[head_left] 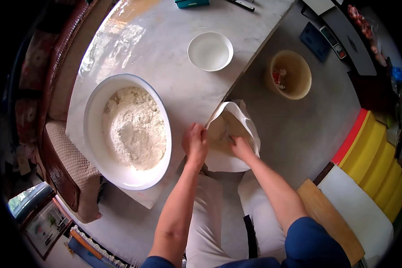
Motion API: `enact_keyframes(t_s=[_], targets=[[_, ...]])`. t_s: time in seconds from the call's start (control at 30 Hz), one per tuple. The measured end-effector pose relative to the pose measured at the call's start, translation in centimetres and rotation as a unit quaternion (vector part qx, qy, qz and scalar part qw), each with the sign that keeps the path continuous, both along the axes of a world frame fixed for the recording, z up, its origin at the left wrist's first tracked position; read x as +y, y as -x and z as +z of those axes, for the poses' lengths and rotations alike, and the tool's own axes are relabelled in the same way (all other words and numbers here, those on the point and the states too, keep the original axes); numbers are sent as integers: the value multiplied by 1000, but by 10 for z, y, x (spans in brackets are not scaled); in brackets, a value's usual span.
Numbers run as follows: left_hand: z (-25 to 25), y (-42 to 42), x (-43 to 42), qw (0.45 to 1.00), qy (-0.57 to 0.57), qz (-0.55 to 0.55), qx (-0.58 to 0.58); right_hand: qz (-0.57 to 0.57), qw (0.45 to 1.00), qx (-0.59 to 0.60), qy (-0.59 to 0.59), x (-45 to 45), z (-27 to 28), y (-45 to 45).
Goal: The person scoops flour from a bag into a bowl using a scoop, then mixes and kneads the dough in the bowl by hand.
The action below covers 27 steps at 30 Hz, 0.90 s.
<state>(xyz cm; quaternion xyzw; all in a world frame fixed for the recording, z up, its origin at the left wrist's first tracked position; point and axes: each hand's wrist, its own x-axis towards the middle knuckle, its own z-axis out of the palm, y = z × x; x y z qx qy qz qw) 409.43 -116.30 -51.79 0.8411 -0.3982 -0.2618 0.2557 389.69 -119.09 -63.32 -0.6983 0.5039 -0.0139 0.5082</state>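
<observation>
My left hand [195, 142] is closed on the left rim of a white flour bag [230, 164] that stands open at the table's edge, in front of my legs. Inside the bag's mouth, my right hand [242, 147] has its fingers curled round a thin, dark-ended thing, most of which is hidden. Pale powder shows within the bag. To the left of my hands, a large white basin [164, 154] with a blue rim holds a mound of flour [136, 129], lumpy at its far side. A white bowl [210, 51] with what looks like clear liquid sits farther back.
The marble-look table [165, 53] ends in an edge running just behind the bag. On the floor to the right stands a tan waste bin [290, 74] with litter inside. A padded sofa [69, 147] is at the left; a wooden stool [330, 219] is near my right elbow.
</observation>
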Motion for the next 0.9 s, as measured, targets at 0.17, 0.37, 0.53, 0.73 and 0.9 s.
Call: enact_keyframes(t_s=[0.17, 0.37, 0.53, 0.73, 0.9], targets=[[-9, 7, 4, 999, 34, -4, -35, -29, 996, -83, -19, -8, -20, -17], [-2, -6, 5, 1000, 8, 16, -15, -21, 976, -101, -190, -18, 37, 19], [0, -6, 12, 999, -8, 24, -27, -17, 976, -112, -188, -20, 72, 33], [3, -7, 11, 999, -16, 20, -46, -43, 962, -132, -235, -12, 116, 59], [3, -4, 13, 997, -45, 22, -58, -76, 963, -86, -243, -12, 148, 87]])
